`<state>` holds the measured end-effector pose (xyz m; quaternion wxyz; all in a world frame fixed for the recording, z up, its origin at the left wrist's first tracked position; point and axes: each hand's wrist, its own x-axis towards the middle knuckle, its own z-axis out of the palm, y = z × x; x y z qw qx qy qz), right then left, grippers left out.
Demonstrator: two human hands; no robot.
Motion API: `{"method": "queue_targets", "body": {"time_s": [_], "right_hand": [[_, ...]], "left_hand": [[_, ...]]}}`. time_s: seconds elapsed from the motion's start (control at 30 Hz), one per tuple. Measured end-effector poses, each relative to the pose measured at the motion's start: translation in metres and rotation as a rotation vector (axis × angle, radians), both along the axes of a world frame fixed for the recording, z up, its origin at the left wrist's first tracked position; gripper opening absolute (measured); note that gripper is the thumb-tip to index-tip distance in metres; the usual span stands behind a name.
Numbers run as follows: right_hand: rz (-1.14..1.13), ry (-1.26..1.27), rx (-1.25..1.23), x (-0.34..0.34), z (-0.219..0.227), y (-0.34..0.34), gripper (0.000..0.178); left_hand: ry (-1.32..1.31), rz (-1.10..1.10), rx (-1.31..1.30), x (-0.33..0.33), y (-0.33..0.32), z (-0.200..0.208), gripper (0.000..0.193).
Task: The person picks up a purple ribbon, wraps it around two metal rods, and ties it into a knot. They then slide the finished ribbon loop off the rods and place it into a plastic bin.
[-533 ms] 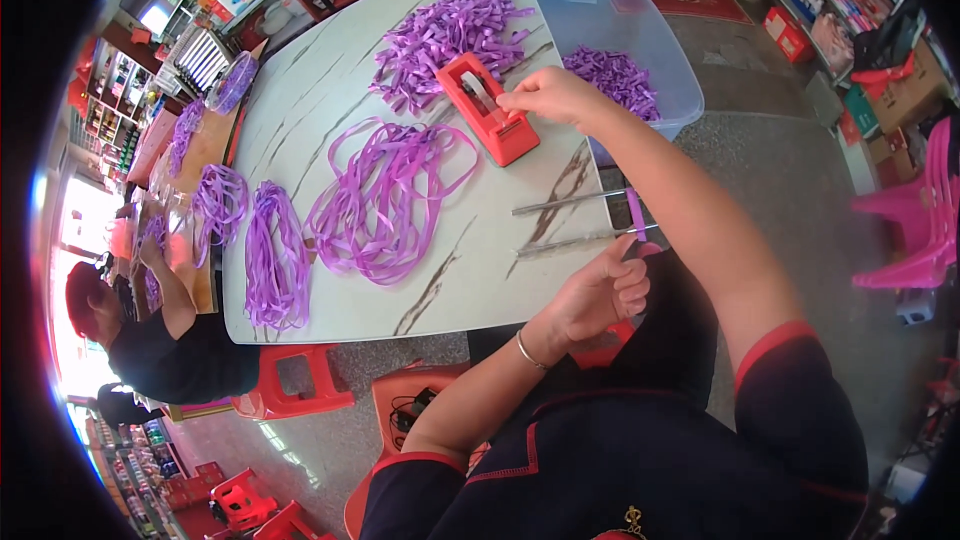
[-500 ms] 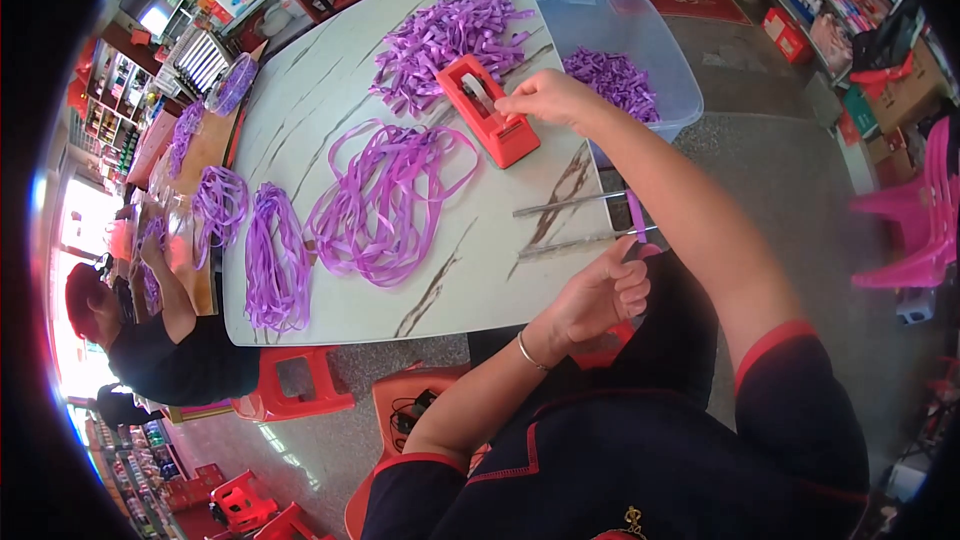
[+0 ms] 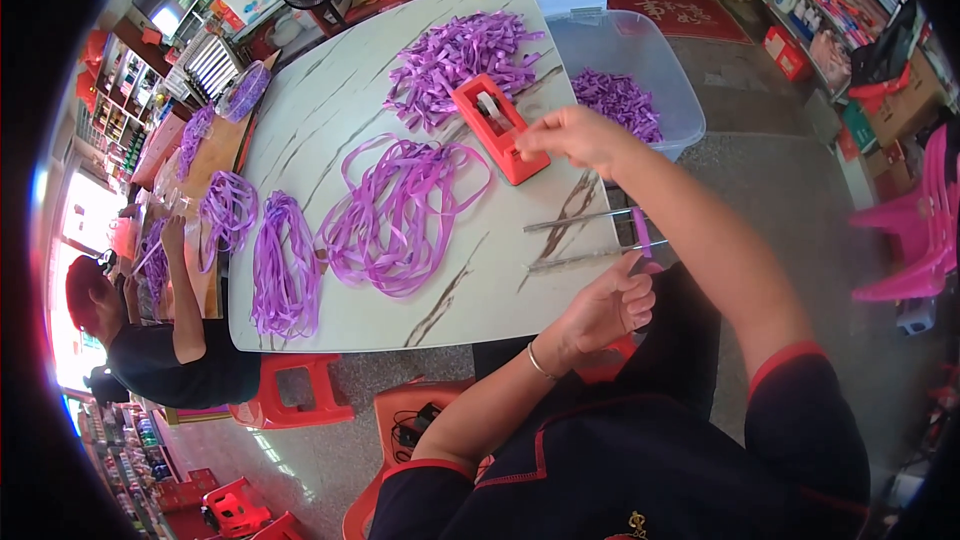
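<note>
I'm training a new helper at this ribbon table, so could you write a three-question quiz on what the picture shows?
1. True or false: the right hand is at the red tape dispenser.
2. What does the left hand hold? A) a purple strip B) a fan C) a stool
3. Fill in: the clear plastic bin beside the table holds cut purple ____.

Key: 1 true; 2 A, the purple strip; 3 ribbon pieces.
</note>
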<state>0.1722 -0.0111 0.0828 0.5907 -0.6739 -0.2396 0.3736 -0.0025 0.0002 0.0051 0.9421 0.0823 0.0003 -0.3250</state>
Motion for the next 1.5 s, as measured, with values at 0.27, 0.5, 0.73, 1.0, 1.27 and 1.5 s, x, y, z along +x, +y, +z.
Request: {"method": "queue_targets", "body": {"time_s": [0.27,0.5,0.73,1.0,1.27,1.5], "right_hand": [[-0.24,-0.345,-0.076,-0.024,-0.051,-0.007,0.017],[-0.315,-0.857,-0.381,-0.026,-0.033,-0.009,0.013],[0.079,-0.358,-0.151,0.0,-0.029,-0.079,0.019],[0.378,-0.429,-0.445,-0.011,-0.011,-0.126,0.023],[0.378,-0.58,-0.639,-0.017,-0.012,-0.127,0.024],[0.277,-0.827,-0.827,-0.022,-0.019,-0.127,0.028]], "left_hand": [[-0.003,0.03,0.009,-0.001,-0.002,0.003,0.032],[0.005,0.038,0.037,-0.003,-0.003,0.005,0.035],[0.042,0.018,-0.023,-0.002,-0.002,-0.005,0.028],[-0.014,0.041,0.01,-0.001,-0.003,-0.006,0.035],[-0.038,0.035,0.04,-0.002,-0.004,-0.004,0.032],[-0.028,0.045,0.029,-0.001,-0.004,-0.003,0.031]]}}
